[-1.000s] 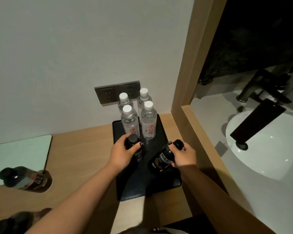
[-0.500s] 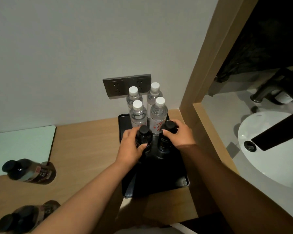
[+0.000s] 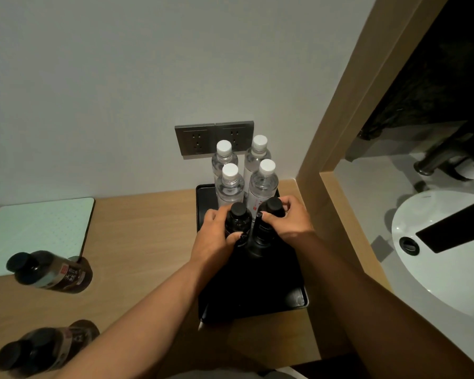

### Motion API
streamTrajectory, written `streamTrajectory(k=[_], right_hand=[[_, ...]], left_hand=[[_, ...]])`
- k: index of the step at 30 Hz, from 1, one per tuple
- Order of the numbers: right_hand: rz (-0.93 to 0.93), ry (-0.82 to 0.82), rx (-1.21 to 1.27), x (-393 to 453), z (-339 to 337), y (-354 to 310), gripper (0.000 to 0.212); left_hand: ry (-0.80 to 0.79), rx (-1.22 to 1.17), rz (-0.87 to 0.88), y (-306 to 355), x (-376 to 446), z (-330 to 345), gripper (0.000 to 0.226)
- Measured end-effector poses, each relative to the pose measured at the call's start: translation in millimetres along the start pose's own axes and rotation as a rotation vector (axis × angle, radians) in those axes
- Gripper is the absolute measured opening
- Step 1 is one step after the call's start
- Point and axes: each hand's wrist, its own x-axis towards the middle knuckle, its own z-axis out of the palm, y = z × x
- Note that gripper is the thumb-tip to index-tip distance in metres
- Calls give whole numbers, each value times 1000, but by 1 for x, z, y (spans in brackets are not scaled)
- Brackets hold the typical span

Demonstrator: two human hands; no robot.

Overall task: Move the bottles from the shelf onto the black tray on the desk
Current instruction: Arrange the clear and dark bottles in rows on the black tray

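Note:
A black tray (image 3: 282,299) lies on the wooden desk against the wall. Several clear water bottles (image 3: 262,187) with white caps stand at its far end. Just in front of them two dark bottles with black caps stand upright side by side. My left hand (image 3: 216,236) grips the left dark bottle (image 3: 238,220). My right hand (image 3: 290,222) grips the right dark bottle (image 3: 270,214). Two more dark bottles stand on the desk at the left, one (image 3: 49,270) beside a pale mat and one (image 3: 39,348) near the front edge.
A pale green mat (image 3: 36,231) lies on the desk (image 3: 137,242) at the left. A grey double socket (image 3: 200,140) is on the wall behind the tray. A wooden frame (image 3: 337,149) rises right of the tray, with a white basin (image 3: 443,258) beyond it.
My right hand has brought its dark bottle from tilted to upright on the tray, next to the one in my left hand. Both bottles moved up against the water bottles.

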Motion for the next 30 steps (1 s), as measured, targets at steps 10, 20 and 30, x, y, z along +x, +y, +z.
streamTrajectory(k=[10, 20, 30], right_hand=[[-33, 20, -19, -10, 4, 1, 36], [-39, 11, -1, -5, 8, 1, 39], [-82, 30, 1, -9, 10, 3, 39]], left_hand=[[42, 92, 7, -2, -2, 5, 59], [51, 140, -18, 1, 0, 6, 62], [42, 154, -34, 2, -2, 6, 62]])
